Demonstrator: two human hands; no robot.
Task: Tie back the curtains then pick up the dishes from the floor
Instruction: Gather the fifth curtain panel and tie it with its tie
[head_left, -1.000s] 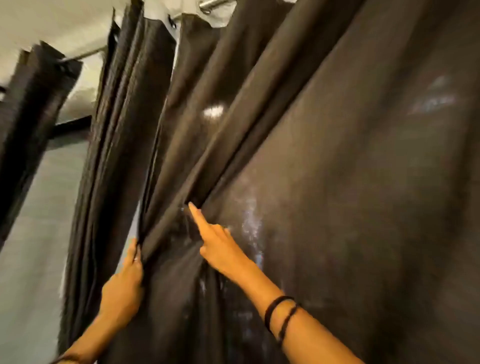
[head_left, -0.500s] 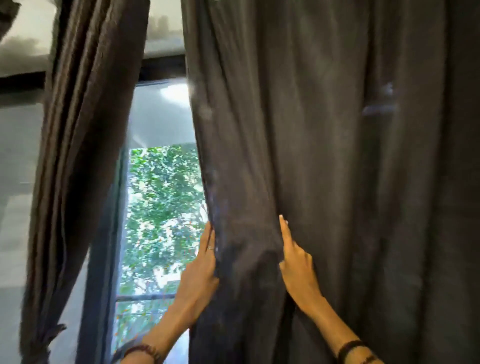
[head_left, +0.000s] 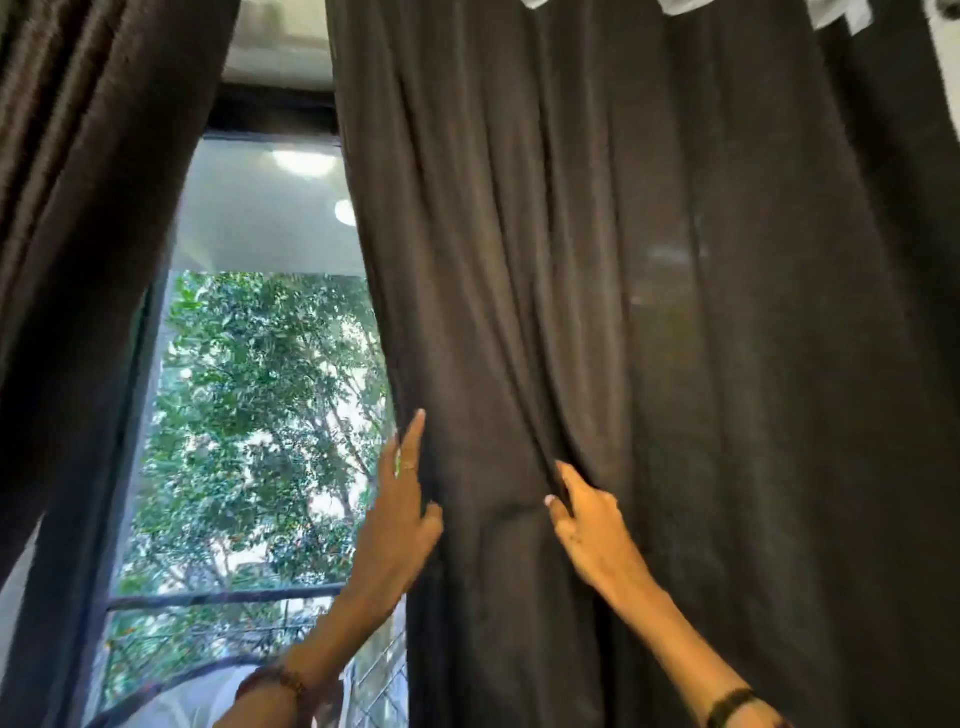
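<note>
Item: right-hand curtain (head_left: 649, 312), dark grey-brown cloth, hung in long folds. It filled the view above and to the right of both hands, and its inner edge ran down past the left hand.

Left hand (head_left: 400, 514): laid against that inner edge, fingers (head_left: 413, 441) straight and pointing up, thumb pressed on the front of the cloth. Whether the other fingers reached behind the edge could not be told. A ring showed on one finger; a beaded bracelet (head_left: 275, 680) sat on the wrist.

Right hand (head_left: 592, 530): to the right of the left hand, apart from it, with a band of cloth between them. Fingers lay bent against a fold (a pinch of fabric appeared to be caught at the fingertips, though this was not plain). A dark band (head_left: 730, 706) circled the wrist.

Second curtain (head_left: 88, 234): same cloth, far left of the left hand.

Window (head_left: 260, 415): between the two curtains, left of the left hand, showing green trees (head_left: 249, 395) and a dark rail (head_left: 218, 597) below.
</note>
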